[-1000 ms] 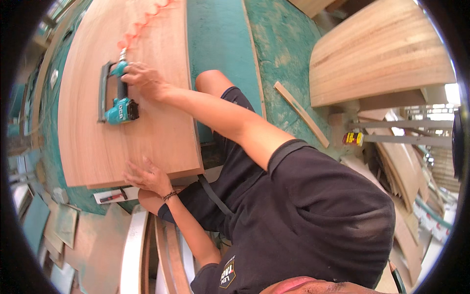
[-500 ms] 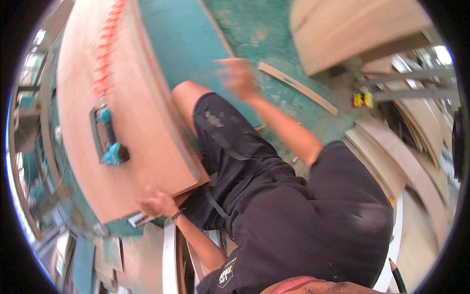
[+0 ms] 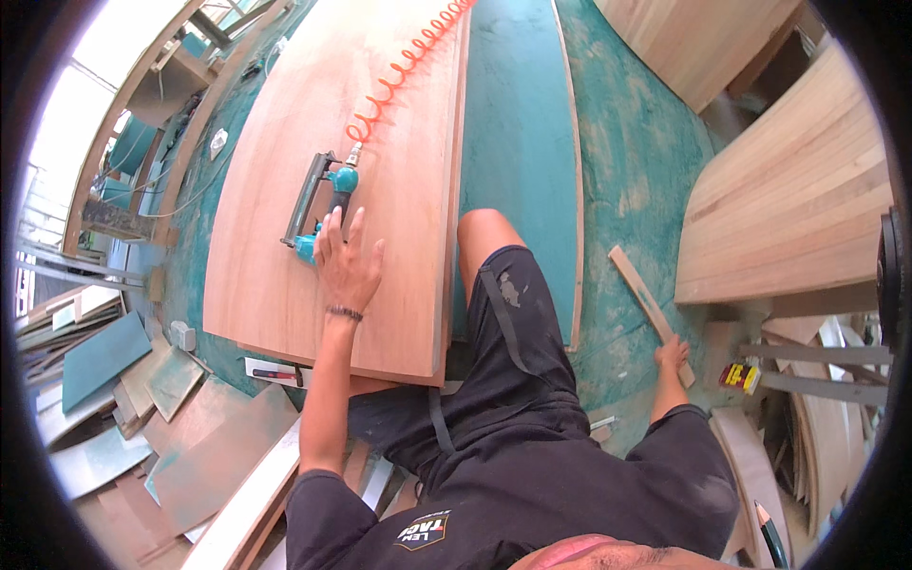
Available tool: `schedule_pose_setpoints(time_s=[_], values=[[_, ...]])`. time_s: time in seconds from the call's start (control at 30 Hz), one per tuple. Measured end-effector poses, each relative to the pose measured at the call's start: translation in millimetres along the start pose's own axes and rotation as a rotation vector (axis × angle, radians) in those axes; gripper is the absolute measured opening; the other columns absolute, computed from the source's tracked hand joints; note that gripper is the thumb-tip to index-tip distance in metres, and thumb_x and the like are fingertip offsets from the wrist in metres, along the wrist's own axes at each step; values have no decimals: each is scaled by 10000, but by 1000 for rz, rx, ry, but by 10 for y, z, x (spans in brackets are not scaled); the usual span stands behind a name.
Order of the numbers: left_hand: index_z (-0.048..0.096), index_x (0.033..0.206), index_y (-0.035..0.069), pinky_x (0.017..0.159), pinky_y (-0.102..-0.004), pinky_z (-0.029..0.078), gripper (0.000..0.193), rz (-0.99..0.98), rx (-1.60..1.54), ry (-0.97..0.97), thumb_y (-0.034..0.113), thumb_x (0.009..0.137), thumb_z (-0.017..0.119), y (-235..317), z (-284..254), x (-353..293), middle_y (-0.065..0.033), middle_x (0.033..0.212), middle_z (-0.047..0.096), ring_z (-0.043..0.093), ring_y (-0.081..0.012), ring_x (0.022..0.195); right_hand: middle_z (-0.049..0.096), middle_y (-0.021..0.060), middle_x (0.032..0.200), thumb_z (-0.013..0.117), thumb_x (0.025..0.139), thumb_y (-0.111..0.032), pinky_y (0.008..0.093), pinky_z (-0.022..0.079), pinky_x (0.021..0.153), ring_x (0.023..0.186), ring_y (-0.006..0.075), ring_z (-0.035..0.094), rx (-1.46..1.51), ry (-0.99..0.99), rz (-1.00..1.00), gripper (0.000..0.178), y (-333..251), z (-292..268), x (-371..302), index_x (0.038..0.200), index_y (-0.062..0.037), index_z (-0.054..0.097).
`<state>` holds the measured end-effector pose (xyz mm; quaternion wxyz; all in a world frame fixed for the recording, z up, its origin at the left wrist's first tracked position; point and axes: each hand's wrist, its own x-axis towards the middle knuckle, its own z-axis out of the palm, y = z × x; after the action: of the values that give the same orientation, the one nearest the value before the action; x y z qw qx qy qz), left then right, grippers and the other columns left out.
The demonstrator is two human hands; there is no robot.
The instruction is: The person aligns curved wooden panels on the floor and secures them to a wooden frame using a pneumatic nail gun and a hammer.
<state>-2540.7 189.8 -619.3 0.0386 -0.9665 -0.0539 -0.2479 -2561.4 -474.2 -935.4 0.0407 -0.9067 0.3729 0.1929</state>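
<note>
My left hand (image 3: 348, 264) is over a large wooden panel (image 3: 285, 328) with its fingers stretched out. Its fingertips overlap the lower part of a teal and black nail gun (image 3: 344, 180) lying on the panel; whether they touch it I cannot tell. An orange coiled air hose (image 3: 385, 87) runs from the gun toward the far edge. To the right, my right hand (image 3: 674, 353) is closed around the near part of a narrow wooden strip (image 3: 638, 288), which lies on or just above the green floor.
Curved wooden panels (image 3: 779, 209) stand at the right. A teal board (image 3: 522, 142) extends beside the big panel. Offcuts (image 3: 214, 446) lie piled at lower left. A yellow and red box (image 3: 739, 377) and a pencil (image 3: 771, 534) show at right; a red-handled tool (image 3: 275, 374) lies near the panel's corner.
My left hand has moved from the panel's near edge up to the nail gun. My right hand has reached out to the right and taken hold of the wooden strip. The view has turned.
</note>
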Motion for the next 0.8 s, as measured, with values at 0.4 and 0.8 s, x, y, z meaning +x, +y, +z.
schedule_pose_setpoints(time_s=[0.4,0.8], values=[[494,1476,143,1246,-461,179,621,185,38,-150,480,959,558,118,752,824,-187,1595,332,249,-304,1515,681,160,1033,800,813,-348,418,550,763,913,290,688,571,-209,-404,624,-866,-903,-436,1267,-42,501],[371,1548,124,1254,-438,143,656,49,-191,-214,496,1013,444,179,1449,1521,-163,1622,296,247,-297,1513,641,167,1249,592,1002,-272,362,473,980,1143,216,606,1280,-368,-881,557,-4424,-1979,-889,1429,58,454]])
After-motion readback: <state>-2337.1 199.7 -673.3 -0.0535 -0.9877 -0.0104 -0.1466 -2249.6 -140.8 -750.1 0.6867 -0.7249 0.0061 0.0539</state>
